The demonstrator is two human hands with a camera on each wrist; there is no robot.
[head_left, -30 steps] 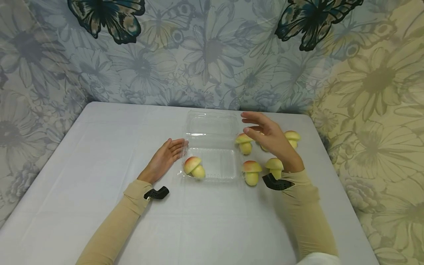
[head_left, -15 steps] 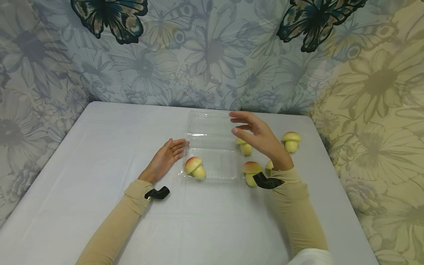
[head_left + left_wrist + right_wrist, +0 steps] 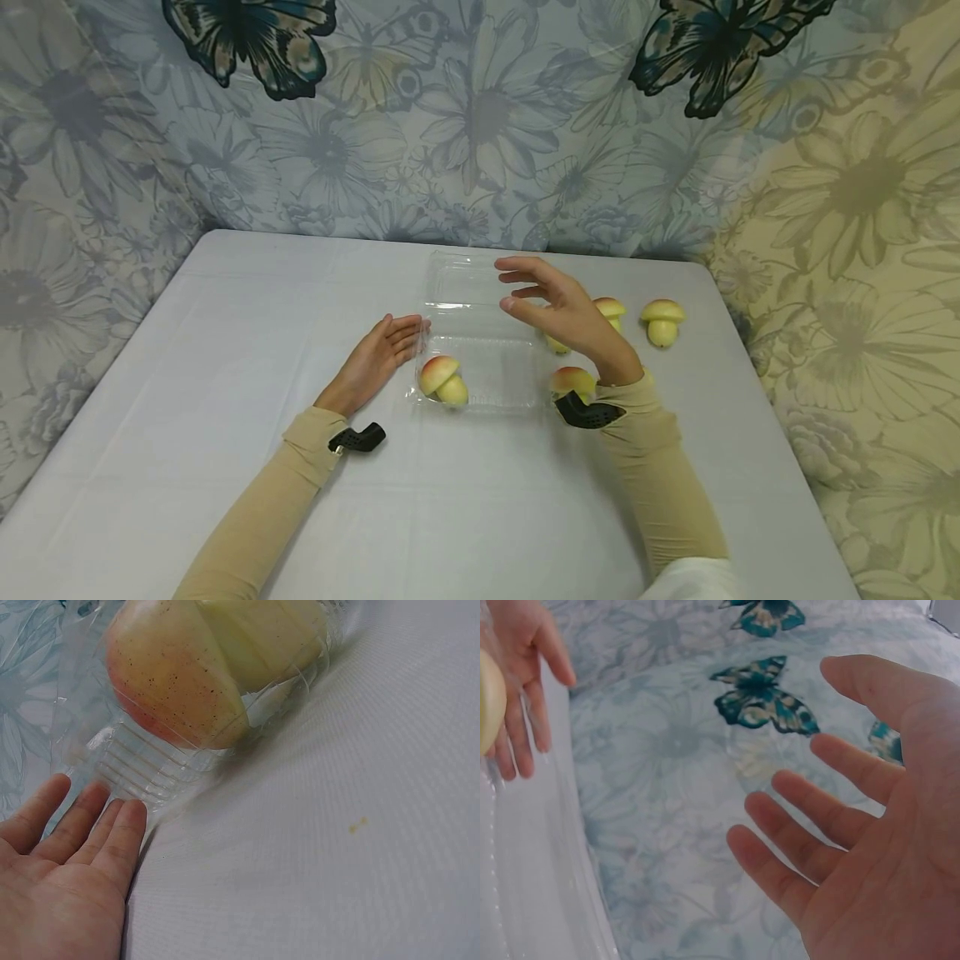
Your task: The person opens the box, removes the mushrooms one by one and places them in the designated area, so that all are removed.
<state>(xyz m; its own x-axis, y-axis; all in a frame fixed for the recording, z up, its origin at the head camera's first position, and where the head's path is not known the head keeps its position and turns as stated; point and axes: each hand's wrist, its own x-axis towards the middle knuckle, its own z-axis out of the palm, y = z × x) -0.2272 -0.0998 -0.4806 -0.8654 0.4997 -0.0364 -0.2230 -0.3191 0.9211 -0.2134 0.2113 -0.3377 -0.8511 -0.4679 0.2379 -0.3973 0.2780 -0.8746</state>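
A clear plastic clamshell box [image 3: 495, 375] lies with its lid [image 3: 461, 282] folded back at mid-table. One toy mushroom [image 3: 444, 381], red and yellow-capped, lies in the box's near left corner. My left hand [image 3: 375, 358] rests palm-up on the table, its straight fingertips right at the box's left side. In the left wrist view the fingers [image 3: 84, 825] are extended beside the ribbed plastic wall. Above the right side of the lid hovers my right hand [image 3: 558, 312], fingers spread and nothing between them. In the right wrist view its palm [image 3: 900, 862] shows bare.
To the right of the box are more mushrooms: one at the far right [image 3: 662, 322], one behind the right hand [image 3: 610, 311], one near the wrist [image 3: 572, 382]. Others are partly hidden by the right arm. A patterned wall curtain [image 3: 480, 150] borders the white table [image 3: 262, 283].
My right hand has moved left, from over the mushrooms to over the right side of the lid, fingers still spread. The left hand and the box have stayed put.
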